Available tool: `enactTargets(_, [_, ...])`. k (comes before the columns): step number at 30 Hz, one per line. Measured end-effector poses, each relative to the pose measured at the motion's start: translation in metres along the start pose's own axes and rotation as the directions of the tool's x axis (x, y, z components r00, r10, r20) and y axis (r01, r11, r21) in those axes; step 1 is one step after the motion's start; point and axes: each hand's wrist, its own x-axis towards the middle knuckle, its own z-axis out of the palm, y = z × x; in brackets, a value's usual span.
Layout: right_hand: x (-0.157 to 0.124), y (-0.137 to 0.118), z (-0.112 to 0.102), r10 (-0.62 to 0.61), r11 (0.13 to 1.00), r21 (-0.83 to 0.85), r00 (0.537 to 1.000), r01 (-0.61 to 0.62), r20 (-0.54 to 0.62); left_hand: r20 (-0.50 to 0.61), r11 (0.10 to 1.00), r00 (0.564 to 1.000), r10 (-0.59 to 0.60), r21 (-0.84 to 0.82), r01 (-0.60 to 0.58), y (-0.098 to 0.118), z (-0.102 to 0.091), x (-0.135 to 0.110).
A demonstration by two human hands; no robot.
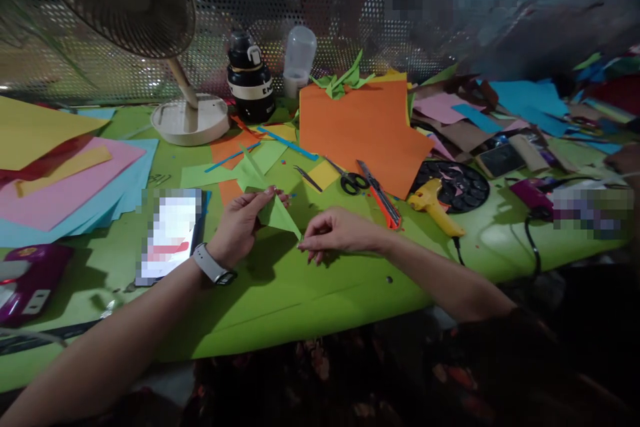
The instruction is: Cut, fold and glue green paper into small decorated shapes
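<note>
My left hand (243, 220), with a watch on its wrist, is closed on the upper part of a folded green paper piece (277, 213) held just above the green table (300, 293). My right hand (333, 235) pinches the piece's pointed lower tip with its fingertips. More cut green paper (260, 163) lies just behind the hands. Black-handled scissors (350, 180) and an orange utility knife (383, 200) rest to the right of the hands.
A phone (173, 233) lies left of my left wrist. A big orange sheet (365, 130), a yellow glue gun (433, 203), a desk fan (187, 113), a black bottle (250, 80) and stacks of coloured paper (65, 180) crowd the table. A purple device (27, 277) sits at far left.
</note>
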Motion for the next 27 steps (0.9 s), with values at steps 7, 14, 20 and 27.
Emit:
enactTargets(7, [-0.002, 0.000, -0.011, -0.602, 0.695, -0.556, 0.791, 0.455, -0.106, 0.105, 0.995, 0.992, -0.071, -0.058, 0.077, -0.001, 0.001, -0.002])
enactTargets(14, [0.013, 0.010, -0.003, -0.649, 0.699, -0.430, 0.760, 0.572, -0.044, 0.237, 0.997, 0.969, -0.065, -0.028, 0.074, -0.007, -0.001, -0.002])
enactTargets(20, [0.022, 0.012, 0.000, -0.559, 0.821, -0.275, 0.801, 0.500, -0.213, 0.172, 0.999, 0.984, -0.042, -0.010, 0.045, -0.005, -0.001, 0.002])
enactTargets(27, [0.025, 0.015, 0.002, -0.356, 0.923, 0.032, 0.880, 0.384, -0.313, 0.179, 0.995, 0.981, -0.069, -0.063, 0.081, -0.009, 0.002, 0.001])
